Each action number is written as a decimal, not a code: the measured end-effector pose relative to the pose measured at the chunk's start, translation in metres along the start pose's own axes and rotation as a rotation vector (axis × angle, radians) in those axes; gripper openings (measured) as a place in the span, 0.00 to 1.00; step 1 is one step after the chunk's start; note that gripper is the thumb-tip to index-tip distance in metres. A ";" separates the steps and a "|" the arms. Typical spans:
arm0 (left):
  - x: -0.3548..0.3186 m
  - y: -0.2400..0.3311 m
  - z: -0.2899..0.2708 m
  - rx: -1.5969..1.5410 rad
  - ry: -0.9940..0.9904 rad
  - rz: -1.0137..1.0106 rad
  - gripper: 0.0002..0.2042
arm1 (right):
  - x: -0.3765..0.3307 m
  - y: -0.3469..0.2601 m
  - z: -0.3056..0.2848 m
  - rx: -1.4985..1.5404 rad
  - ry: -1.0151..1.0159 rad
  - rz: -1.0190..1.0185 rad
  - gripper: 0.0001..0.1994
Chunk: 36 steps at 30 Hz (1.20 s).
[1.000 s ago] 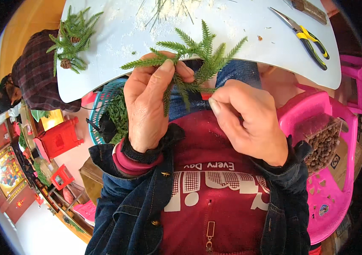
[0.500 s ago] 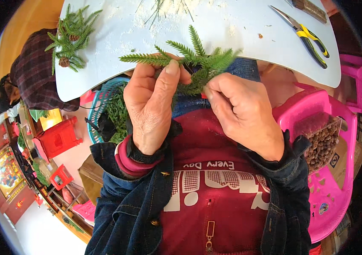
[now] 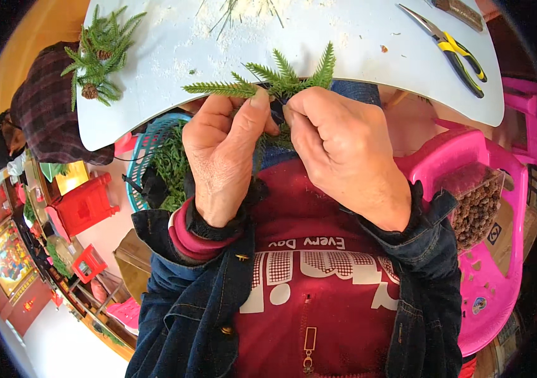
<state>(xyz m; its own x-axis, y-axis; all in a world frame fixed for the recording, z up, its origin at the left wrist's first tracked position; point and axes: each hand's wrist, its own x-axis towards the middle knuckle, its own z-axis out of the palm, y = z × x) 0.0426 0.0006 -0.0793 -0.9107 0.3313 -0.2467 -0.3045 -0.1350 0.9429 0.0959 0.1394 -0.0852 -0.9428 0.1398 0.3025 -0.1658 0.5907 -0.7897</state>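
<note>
Evergreen sprig across near edge of white table — left hand pinching stem, right hand pinching its middle, little gap between; needle-nose pliers well apart.

Upside-down white lettering runs in one large and one smaller row across the red shirt. A dark mark is printed on the cardboard box; the sticker on the pink chair is too small to read.

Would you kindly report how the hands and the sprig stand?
Left hand pinching green sprig. Right hand closed against it, hiding part. Pliers aside on table; nothing visibly in the way.
</note>
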 end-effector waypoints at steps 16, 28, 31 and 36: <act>0.004 -0.003 -0.006 -0.029 -0.058 0.010 0.06 | 0.004 -0.004 -0.013 -0.081 -0.122 -0.022 0.04; -0.002 0.004 0.004 -0.027 -0.195 -0.033 0.07 | 0.040 0.007 -0.029 0.173 -0.379 0.142 0.03; 0.001 0.002 -0.002 -0.024 -0.194 -0.089 0.07 | 0.042 -0.008 -0.032 0.268 -0.363 0.348 0.05; 0.006 0.000 -0.011 -0.114 -0.291 -0.137 0.07 | 0.035 0.005 -0.026 0.083 -0.064 -0.396 0.10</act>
<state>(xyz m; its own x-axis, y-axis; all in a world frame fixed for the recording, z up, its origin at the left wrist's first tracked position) 0.0345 -0.0077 -0.0834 -0.7460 0.6044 -0.2796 -0.4630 -0.1690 0.8701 0.0693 0.1684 -0.0643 -0.8171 -0.1364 0.5602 -0.5398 0.5224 -0.6601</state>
